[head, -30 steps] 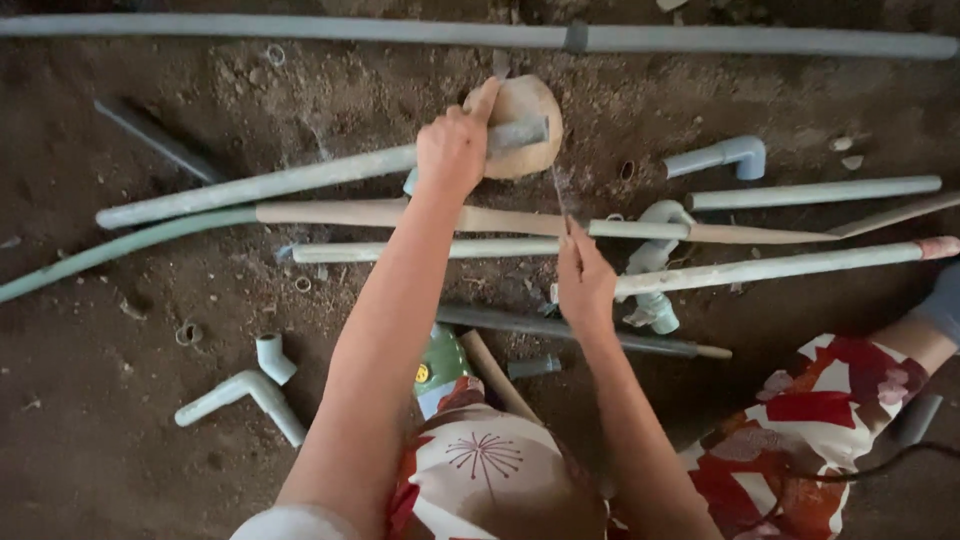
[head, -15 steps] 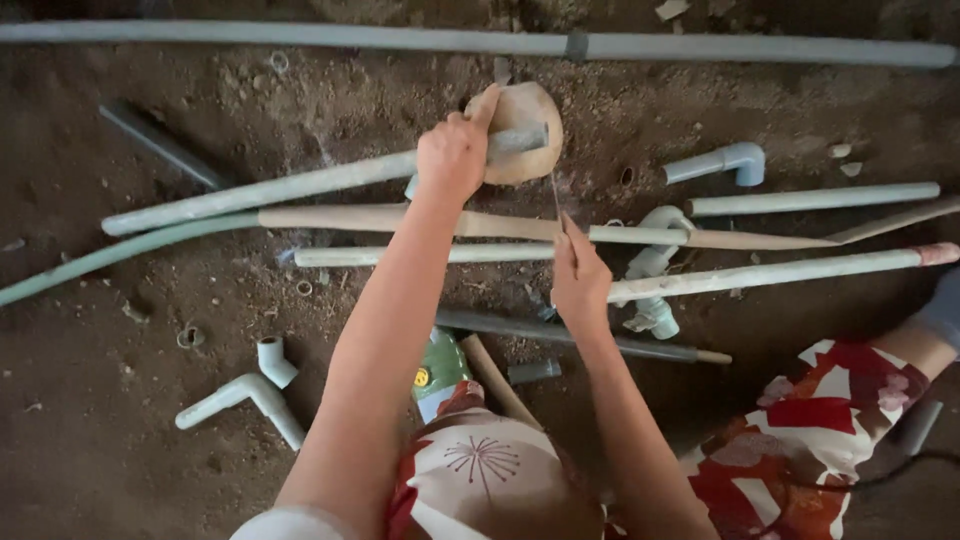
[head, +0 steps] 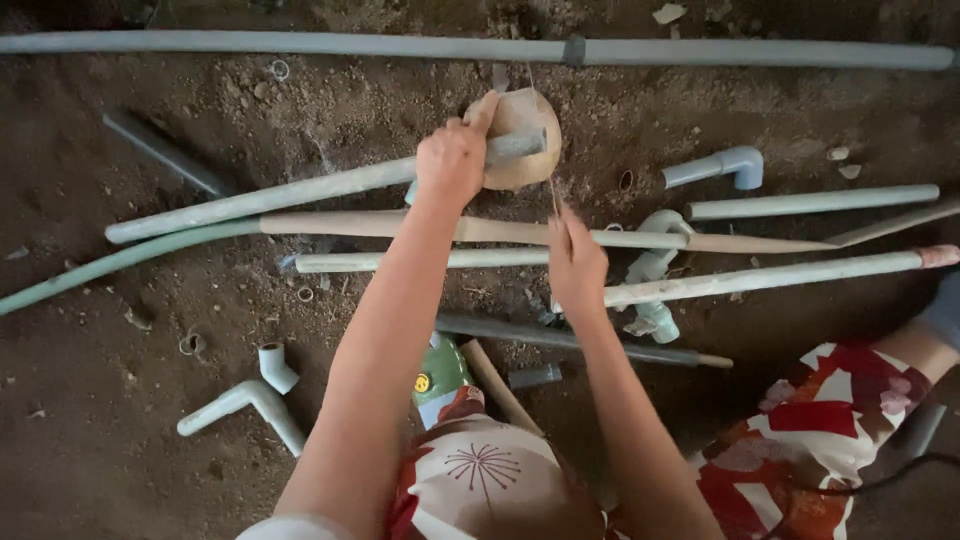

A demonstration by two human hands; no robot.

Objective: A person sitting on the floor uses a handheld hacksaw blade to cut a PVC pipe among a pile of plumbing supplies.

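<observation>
Head view: person crouched over a dirt floor [head: 120,420] strewn with pipes.
Left hand [head: 452,160]: closed around the end of a grey pipe [head: 280,195], fist just behind the pipe mouth, holding it off the ground.
Tan ball [head: 522,138]: a rounded wad of fibre or twine sits against the pipe end, just beyond the left fist; exact material cannot be told.
Right hand [head: 576,262]: closed, fingers pinched on a thin strand [head: 550,190] that runs up toward the tan ball.
Step in hand: judged to be drawing the strand taut at the pipe end.
Strand tension: best kept steady and in line with the pipe end; slack would probably let it slip.
Pipe support: a firm left grip close to the end should stop the pipe rolling.
Pinch point: holding the strand near its free part gives better control.
Nearby parts: wooden stick [head: 400,226] and white pipe [head: 760,277] lie under the arms; elbow fitting [head: 725,166] lies apart to the right.
Hazard: the strand may snag on the loose pipes below.
</observation>
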